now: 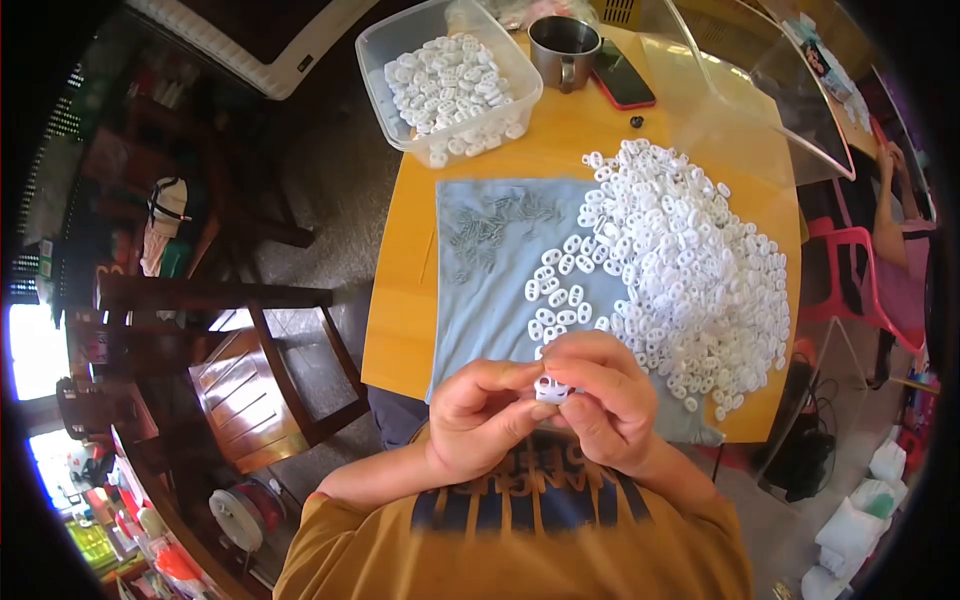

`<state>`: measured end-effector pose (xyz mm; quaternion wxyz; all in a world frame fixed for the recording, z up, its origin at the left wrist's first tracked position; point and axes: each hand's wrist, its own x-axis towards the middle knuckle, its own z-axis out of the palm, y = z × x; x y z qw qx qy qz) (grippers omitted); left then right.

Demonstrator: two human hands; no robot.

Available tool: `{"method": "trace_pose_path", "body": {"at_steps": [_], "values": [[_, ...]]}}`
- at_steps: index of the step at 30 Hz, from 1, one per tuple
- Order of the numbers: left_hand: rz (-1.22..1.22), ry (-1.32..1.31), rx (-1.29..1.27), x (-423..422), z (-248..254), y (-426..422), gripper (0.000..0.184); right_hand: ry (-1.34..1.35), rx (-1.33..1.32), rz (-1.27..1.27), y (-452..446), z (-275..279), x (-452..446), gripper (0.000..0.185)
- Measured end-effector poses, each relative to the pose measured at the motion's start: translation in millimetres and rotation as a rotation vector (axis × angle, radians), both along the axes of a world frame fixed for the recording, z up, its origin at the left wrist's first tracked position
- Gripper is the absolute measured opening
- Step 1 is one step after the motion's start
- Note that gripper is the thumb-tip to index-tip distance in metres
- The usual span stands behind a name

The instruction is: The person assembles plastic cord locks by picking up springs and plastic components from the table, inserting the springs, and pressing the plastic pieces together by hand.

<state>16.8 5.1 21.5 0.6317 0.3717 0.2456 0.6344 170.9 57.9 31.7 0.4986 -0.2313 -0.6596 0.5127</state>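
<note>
Close to my chest, at the near edge of the table, a small white plastic piece [551, 389] is pinched between both hands. The fingertips of my left hand [485, 415] close on its left side, and those of my right hand [605, 400] on its right. Just beyond lies a blue-grey cloth [490, 310] with a scatter of thin metal pins [485, 235] on its far left part. Some loose white pieces [550, 290] lie on the cloth, beside a large heap of the same pieces [680, 270] to the right.
A clear plastic box [530, 100] of white pieces stands at the table's far left. Beyond the cloth are a metal mug [565, 55], a phone [622, 75] and a small black object [637, 122]. A wooden chair [250, 395] is at left; another person's arm [888, 215] shows far right.
</note>
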Motion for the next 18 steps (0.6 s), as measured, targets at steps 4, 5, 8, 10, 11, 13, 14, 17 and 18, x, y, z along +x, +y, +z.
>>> {"method": "trace_pose_path", "body": {"at_steps": [4,5,8,10,11,13,14,17,18], "values": [[0.010,0.051,0.001,6.3,4.4,9.1,0.031,0.049,-0.006,-0.002,6.6,-2.1,5.6,0.027],[0.004,0.054,-0.007,7.1,2.5,9.1,0.032,0.044,-0.008,0.001,8.9,-3.0,7.7,0.028],[-0.020,0.073,-0.012,8.0,-2.4,10.4,0.034,0.064,-0.035,0.021,15.8,-6.4,14.2,0.029],[-0.043,0.096,0.015,7.1,-3.1,15.9,0.035,0.126,-0.071,0.054,20.8,-10.3,15.4,0.030],[-0.054,0.108,0.024,6.7,-3.6,18.1,0.036,0.165,-0.099,0.077,22.8,-13.0,15.7,0.030],[-0.078,0.125,0.049,6.4,-3.7,23.3,0.037,0.235,-0.149,0.119,26.5,-16.9,16.6,0.031],[-0.085,0.120,0.035,6.8,-3.3,24.2,0.037,0.249,-0.162,0.121,27.0,-18.1,16.6,0.031],[-0.091,0.110,0.012,7.4,-2.7,27.7,0.037,0.266,-0.183,0.122,30.0,-19.5,15.6,0.032],[-0.090,0.111,0.003,7.5,-3.0,27.7,0.037,0.259,-0.191,0.114,29.4,-19.8,15.9,0.032]]}}
